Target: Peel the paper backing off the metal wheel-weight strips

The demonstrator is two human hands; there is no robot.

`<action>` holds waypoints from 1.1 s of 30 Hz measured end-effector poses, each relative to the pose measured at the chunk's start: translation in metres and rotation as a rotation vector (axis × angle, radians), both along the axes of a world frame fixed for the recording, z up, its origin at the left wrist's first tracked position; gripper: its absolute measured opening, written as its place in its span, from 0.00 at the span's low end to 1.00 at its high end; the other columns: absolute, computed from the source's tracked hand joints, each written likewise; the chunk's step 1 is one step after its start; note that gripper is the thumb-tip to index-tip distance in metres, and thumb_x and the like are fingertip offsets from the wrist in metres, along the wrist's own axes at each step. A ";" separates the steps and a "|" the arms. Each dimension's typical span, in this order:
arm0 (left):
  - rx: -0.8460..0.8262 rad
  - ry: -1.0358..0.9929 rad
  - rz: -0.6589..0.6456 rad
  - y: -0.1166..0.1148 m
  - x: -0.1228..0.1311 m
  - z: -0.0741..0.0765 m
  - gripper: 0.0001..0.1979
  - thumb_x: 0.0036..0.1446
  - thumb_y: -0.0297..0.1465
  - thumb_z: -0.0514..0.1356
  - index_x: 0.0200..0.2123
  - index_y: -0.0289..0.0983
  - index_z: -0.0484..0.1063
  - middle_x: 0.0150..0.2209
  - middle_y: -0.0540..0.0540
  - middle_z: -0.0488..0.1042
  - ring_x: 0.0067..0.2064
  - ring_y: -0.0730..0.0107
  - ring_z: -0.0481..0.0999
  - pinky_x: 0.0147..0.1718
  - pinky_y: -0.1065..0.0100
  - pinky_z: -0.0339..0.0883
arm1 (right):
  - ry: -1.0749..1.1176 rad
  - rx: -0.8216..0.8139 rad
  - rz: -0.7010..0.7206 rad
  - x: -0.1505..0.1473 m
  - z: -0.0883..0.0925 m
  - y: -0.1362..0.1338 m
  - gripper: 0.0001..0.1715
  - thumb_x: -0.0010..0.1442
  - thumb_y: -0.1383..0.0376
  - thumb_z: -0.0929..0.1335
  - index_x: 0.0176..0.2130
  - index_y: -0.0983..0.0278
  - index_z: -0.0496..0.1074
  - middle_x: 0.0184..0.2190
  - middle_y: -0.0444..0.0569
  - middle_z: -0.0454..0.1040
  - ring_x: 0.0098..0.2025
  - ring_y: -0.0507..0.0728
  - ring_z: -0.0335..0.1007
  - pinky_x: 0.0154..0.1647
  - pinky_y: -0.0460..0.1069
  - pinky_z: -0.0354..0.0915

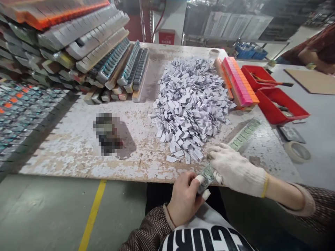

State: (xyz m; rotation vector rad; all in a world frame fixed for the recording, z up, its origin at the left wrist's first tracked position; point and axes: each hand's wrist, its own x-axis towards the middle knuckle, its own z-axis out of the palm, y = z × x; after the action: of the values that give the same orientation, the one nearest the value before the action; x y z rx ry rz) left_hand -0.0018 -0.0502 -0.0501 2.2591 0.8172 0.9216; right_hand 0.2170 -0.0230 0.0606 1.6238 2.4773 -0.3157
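Observation:
A long bar wrapped in clear film, with slots along it (244, 135), slants from the table's front edge up to the right. My left hand (184, 198), bare with white wrapping on the fingertips, is closed around its near end. In a white knitted glove, my right hand (234, 169) grips the same bar a little farther along, with fingers curled over it. The glove hides the bar's middle. Just beyond my hands spreads a large heap of small white folded pieces (191, 104), some lying close to my right fingertips.
Stacked slotted bars (86, 45) fill the left back. A pink and orange block row (239, 82) borders the heap. Red bins (282, 104), a tape roll (297, 152) and a brown board (311, 81) lie right. A blurred-out object (107, 134) stands left. Another person's arm (318, 52) shows far right.

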 end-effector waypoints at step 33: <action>0.074 -0.039 -0.004 0.002 0.000 -0.005 0.18 0.61 0.31 0.67 0.52 0.35 0.69 0.46 0.38 0.72 0.44 0.56 0.75 0.39 0.58 0.77 | 0.337 0.203 0.017 0.028 -0.036 -0.018 0.18 0.58 0.50 0.75 0.36 0.61 0.75 0.46 0.57 0.78 0.54 0.69 0.74 0.61 0.67 0.66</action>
State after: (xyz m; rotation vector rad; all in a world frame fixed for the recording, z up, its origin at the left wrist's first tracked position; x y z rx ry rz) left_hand -0.0015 -0.0482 -0.0554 2.2971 0.7733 1.0067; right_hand 0.2450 -0.0409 0.0243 1.7506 2.8533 -0.3733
